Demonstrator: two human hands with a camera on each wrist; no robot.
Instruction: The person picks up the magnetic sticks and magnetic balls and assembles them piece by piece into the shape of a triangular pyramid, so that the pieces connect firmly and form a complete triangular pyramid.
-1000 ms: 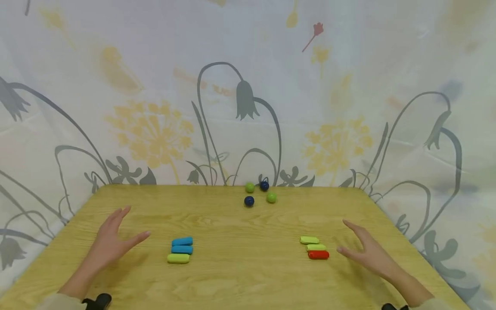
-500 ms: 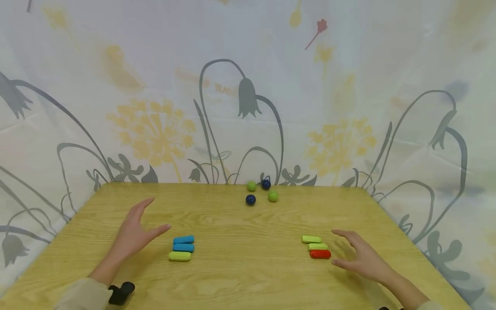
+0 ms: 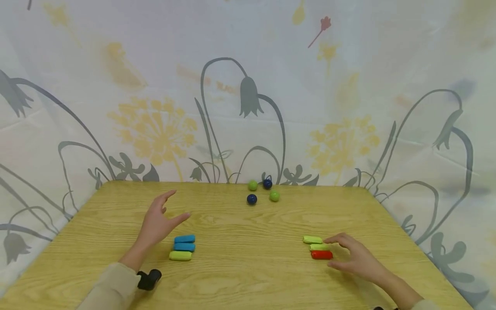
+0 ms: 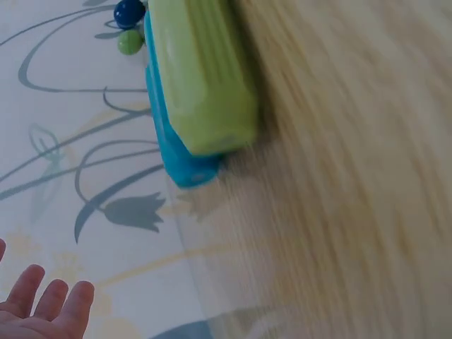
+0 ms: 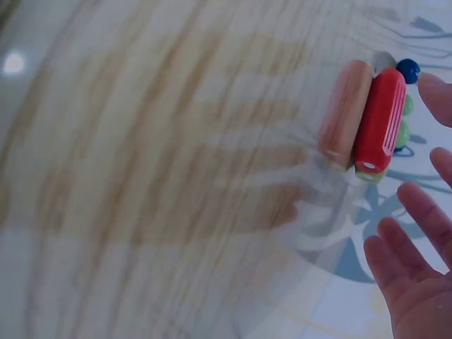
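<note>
My right hand [image 3: 358,258] is just right of a small stack of short, stubby sticks, fingers and thumb apart around their ends. That stack has a yellow-green stick [image 3: 312,240] at the back, another yellow-green stick [image 3: 318,247] in the middle and a red stick [image 3: 322,255] in front. In the right wrist view the red stick [image 5: 380,120] has white ribs, and the hand [image 5: 424,282] is spread. My left hand [image 3: 156,224] hovers behind and left of two blue sticks [image 3: 184,246] and a yellow-green stick [image 3: 180,255], thumb and fingers apart, holding nothing.
Two green balls [image 3: 274,196] and two dark blue balls [image 3: 252,199] sit near the back of the wooden table [image 3: 240,280]. A white cloth [image 3: 248,142] printed with flowers hangs behind the table and along its sides.
My left hand has moved right and farther from me, toward the middle of the table. The right hand has come left and closer to the red and yellow-green sticks, its fingers bending more.
</note>
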